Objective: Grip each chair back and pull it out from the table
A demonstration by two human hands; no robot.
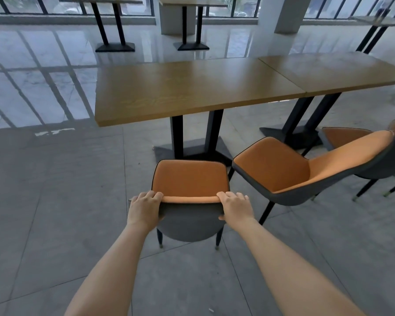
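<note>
**K:** Orange-and-grey chair (190, 179) is what we've got in both hands. Left hand (144, 207) on the left corner of the backrest top, fingers curled over the rim, thumb down the grey back shell. Right hand (236, 205) mirrors it on the right corner, fingers over the edge, thumb on the back. Both forearms run out straight and near parallel, wrists about level.

**R:** Which way does it face?

**K:** Seat front points at the wooden table (192, 92), away from us. Backrest top edge, the long axis between our hands, runs parallel to the table's near edge. Chair stands upright, just short of the table, seat front near the black pedestal base (189, 151).

**R:** Neighbours?

**K:** Second chair (290, 169) just right of ours, turned at an angle, seat front pointing left, toward the table. Third chair (347, 135) further right, partly hidden behind the second. Another tabletop (333, 69) butts against the table's right end.
</note>
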